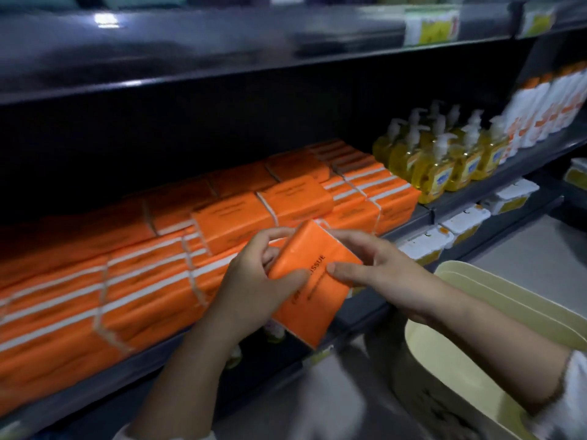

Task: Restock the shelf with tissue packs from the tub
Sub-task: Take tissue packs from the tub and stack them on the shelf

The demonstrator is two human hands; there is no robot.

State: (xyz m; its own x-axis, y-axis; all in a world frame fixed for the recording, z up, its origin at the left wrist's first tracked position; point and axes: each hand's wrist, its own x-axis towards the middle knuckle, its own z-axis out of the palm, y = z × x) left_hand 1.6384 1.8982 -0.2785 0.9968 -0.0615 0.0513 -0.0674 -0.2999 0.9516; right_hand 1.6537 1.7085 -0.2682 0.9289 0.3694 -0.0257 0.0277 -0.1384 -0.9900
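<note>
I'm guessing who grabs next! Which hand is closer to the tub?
Right. The right hand holds the orange tissue pack on its side nearest the cream tub; the left hand holds the other side.

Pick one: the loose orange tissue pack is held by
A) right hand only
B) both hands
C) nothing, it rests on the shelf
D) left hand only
B: left hand and right hand both grip the tissue pack, thumbs on its front face.
</note>
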